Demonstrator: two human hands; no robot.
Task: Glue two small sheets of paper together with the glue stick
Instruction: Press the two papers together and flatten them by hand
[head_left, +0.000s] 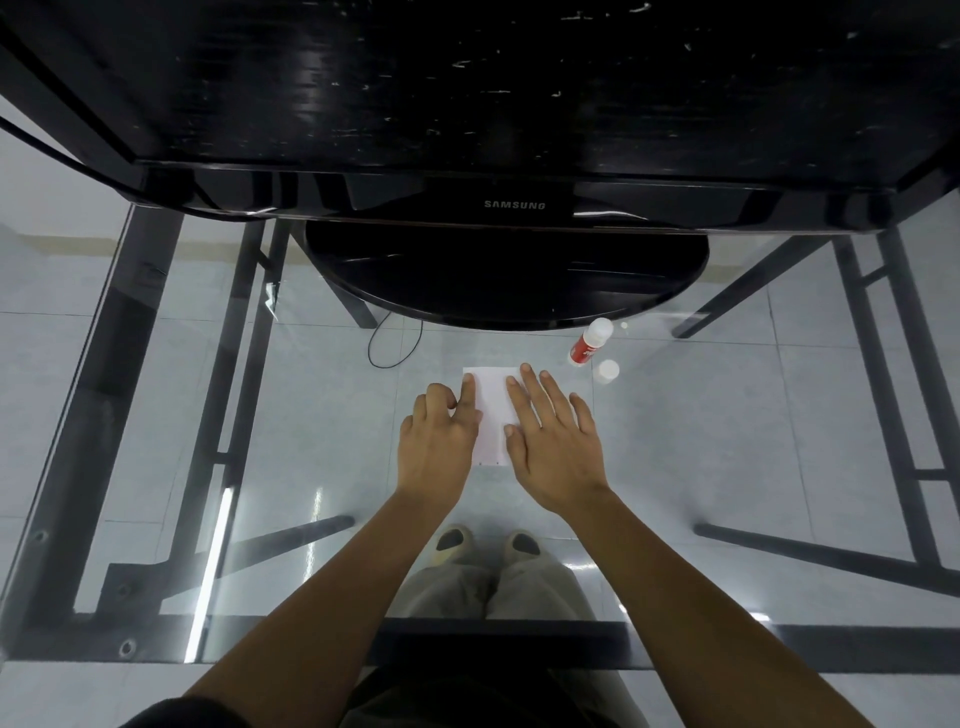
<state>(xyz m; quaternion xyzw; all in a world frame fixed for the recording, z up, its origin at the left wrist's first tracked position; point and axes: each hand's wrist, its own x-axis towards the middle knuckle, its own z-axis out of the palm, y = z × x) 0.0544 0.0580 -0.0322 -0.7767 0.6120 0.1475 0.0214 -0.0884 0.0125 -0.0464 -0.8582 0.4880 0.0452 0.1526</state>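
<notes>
A small white sheet of paper (492, 410) is lying flat on the glass table (322, 415), near the middle and just in front of the person. It is showing as a plain upright rectangle with a few tiny dark marks along its near edge, too small to read; whether one sheet or two are stacked there cannot be told. The left hand (439, 441) is pressing its straight index finger down along the paper's left edge while its other fingers are curling in, holding nothing. The right hand (553, 441) is lying flat on the paper's right side, fingers straight and slightly spread, gripping nothing. The glue stick (588, 344), a red tube with white ends, is lying tilted on the glass just beyond the right hand; its label is blurring beyond reading. A white cap (607, 370) is sitting beside it. The black monitor (514, 205) behind is showing "SAMSUNG" on its lower bezel.
</notes>
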